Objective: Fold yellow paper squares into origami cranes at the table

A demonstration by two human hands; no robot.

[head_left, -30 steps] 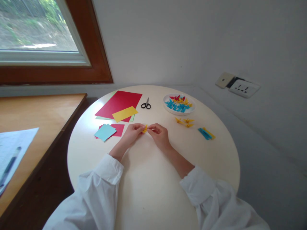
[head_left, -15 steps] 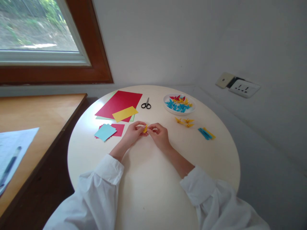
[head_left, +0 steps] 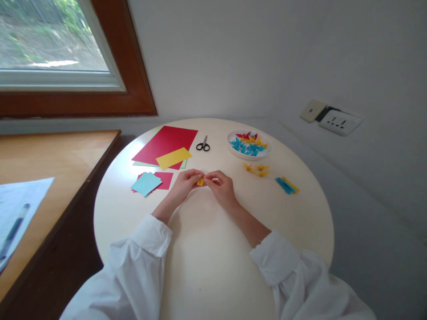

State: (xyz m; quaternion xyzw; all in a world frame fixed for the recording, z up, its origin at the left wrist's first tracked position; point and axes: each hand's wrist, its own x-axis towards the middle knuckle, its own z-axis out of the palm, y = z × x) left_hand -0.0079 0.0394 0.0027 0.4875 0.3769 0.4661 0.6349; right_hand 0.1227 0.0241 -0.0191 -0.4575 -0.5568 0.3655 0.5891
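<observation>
A small folded piece of yellow paper [head_left: 200, 182] is pinched between my two hands above the middle of the round table. My left hand [head_left: 186, 182] grips it from the left with thumb and fingers closed. From the right, my right hand [head_left: 220, 187] closes thumb and forefinger on its other side. The fingers hide part of the paper, so its exact shape is unclear. To the right of my hands lie several yellow paper cranes [head_left: 262, 168]. Left of my hands are light blue paper squares [head_left: 147, 183] on top of red paper squares [head_left: 167, 180].
Large red sheets [head_left: 170, 142] with a yellow paper strip [head_left: 174, 158] lie at the back left of the white round table [head_left: 213, 266]. Scissors [head_left: 203, 146] rest beside them. A white dish [head_left: 248, 157] holds several cranes. Blue and yellow folded strips [head_left: 287, 186] lie at the right.
The yellow paper has turned from standing upright to lying lower and flatter between my fingertips. Both hands stay almost in the same place.
</observation>
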